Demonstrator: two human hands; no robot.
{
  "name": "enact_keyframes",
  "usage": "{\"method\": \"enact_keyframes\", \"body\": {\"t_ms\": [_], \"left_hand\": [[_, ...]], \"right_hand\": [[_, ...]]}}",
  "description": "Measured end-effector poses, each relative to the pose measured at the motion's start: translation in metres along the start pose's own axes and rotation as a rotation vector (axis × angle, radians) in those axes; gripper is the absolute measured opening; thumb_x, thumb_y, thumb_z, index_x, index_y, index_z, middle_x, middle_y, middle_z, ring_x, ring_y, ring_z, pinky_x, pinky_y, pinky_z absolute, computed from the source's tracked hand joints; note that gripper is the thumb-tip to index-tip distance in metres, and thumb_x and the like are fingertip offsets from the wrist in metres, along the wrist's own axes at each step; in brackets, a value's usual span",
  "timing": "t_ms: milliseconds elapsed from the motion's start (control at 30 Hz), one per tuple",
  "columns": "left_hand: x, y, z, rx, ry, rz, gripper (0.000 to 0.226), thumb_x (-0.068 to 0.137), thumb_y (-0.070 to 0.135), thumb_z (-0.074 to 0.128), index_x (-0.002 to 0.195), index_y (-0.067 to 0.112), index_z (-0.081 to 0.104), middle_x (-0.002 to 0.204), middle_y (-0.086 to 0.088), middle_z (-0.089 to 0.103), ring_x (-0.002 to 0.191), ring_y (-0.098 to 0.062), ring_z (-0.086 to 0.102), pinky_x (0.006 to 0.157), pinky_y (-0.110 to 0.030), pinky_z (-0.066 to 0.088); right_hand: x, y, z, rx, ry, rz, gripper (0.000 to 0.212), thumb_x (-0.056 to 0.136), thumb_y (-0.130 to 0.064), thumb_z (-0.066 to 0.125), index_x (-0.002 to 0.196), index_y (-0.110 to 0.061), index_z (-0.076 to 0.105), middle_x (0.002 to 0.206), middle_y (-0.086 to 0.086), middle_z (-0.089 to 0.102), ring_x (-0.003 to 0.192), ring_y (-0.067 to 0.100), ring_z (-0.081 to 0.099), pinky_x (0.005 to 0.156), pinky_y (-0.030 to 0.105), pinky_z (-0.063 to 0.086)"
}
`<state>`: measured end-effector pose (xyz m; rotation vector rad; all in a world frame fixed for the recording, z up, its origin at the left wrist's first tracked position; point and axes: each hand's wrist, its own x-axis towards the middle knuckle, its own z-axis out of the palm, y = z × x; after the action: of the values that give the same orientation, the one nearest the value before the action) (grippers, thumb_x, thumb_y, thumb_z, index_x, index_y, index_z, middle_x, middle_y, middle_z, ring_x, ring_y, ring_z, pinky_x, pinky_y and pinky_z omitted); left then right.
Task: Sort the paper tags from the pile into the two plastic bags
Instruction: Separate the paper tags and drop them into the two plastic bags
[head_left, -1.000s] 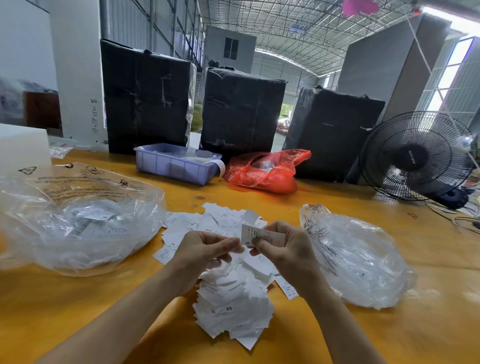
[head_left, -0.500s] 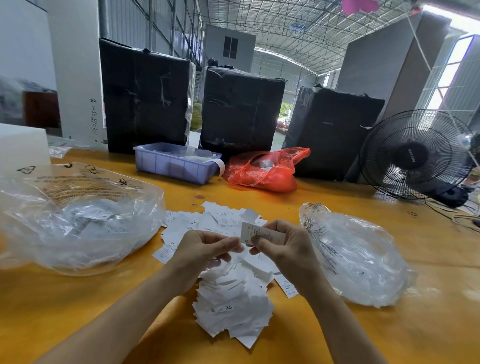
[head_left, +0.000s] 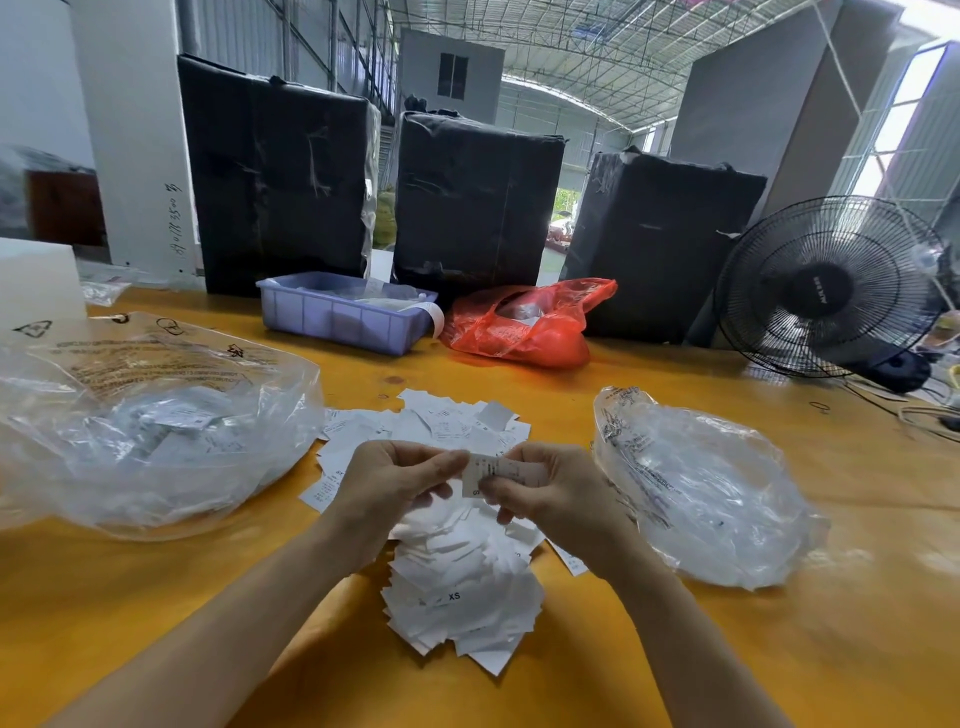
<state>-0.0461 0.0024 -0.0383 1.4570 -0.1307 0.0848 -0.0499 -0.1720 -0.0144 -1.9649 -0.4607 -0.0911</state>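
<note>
Yellow-orange tabletop (head_left: 727, 649) fills the view, cut off along the near edge. On the left sits a big clear plastic bag (head_left: 156, 431), tags showing dimly through its film, their print too blurred to read. The smaller clear bag (head_left: 706, 488) lies on the right, its contents hard to make out. Between them spreads the pile of white paper tags (head_left: 462, 587), partly hidden beneath both hands; only "XS" is legible. Both forearms reach in from below, hands meeting just above the pile. Left hand (head_left: 387, 483) has its fingers curled, thumb and fingertips pinching one end of a single tag (head_left: 485, 470). Right hand (head_left: 550, 493) pinches the other end, fingers curled inward.
</note>
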Motion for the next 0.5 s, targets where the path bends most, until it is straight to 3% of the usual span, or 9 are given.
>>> {"method": "enact_keyframes", "body": {"t_ms": [133, 233, 367, 500], "left_hand": [[-0.0003, -0.0005, -0.0004, 0.056, -0.026, 0.018, 0.014, 0.06, 0.029, 0.076, 0.065, 0.017, 0.078, 0.056, -0.002, 0.067, 0.05, -0.005, 0.058, 0.049, -0.015, 0.044], [-0.0006, -0.0017, 0.0009, 0.125, -0.086, 0.035, 0.015, 0.06, 0.03, 0.076, 0.066, 0.016, 0.078, 0.057, -0.002, 0.068, 0.05, -0.005, 0.058, 0.048, -0.014, 0.043], [0.0003, -0.0029, 0.0014, 0.126, -0.131, -0.004, 0.021, 0.061, 0.031, 0.076, 0.071, 0.012, 0.078, 0.065, -0.01, 0.07, 0.056, -0.01, 0.061, 0.052, -0.018, 0.046], [-0.0002, -0.0024, 0.0022, 0.085, -0.135, -0.022, 0.023, 0.063, 0.027, 0.075, 0.074, 0.007, 0.077, 0.064, -0.01, 0.069, 0.054, -0.01, 0.06, 0.051, -0.017, 0.047]], "right_hand": [[-0.0015, -0.0009, -0.0048, 0.097, -0.165, 0.106, 0.009, 0.081, 0.0, 0.07, 0.08, -0.002, 0.061, 0.066, 0.009, 0.063, 0.053, 0.013, 0.058, 0.055, 0.025, 0.045], [-0.0028, -0.0025, -0.0083, 0.097, -0.22, 0.136, 0.019, 0.076, -0.002, 0.075, 0.087, -0.001, 0.06, 0.068, 0.01, 0.064, 0.054, 0.015, 0.059, 0.056, 0.027, 0.047], [-0.0027, -0.0029, -0.01, 0.084, -0.199, 0.148, 0.03, 0.072, -0.002, 0.078, 0.094, -0.001, 0.057, 0.072, 0.012, 0.066, 0.057, 0.018, 0.06, 0.06, 0.032, 0.048], [-0.0016, -0.0016, -0.009, 0.092, -0.12, 0.116, 0.012, 0.088, -0.008, 0.065, 0.095, -0.003, 0.056, 0.076, 0.012, 0.063, 0.056, 0.013, 0.06, 0.059, 0.028, 0.05]]}}
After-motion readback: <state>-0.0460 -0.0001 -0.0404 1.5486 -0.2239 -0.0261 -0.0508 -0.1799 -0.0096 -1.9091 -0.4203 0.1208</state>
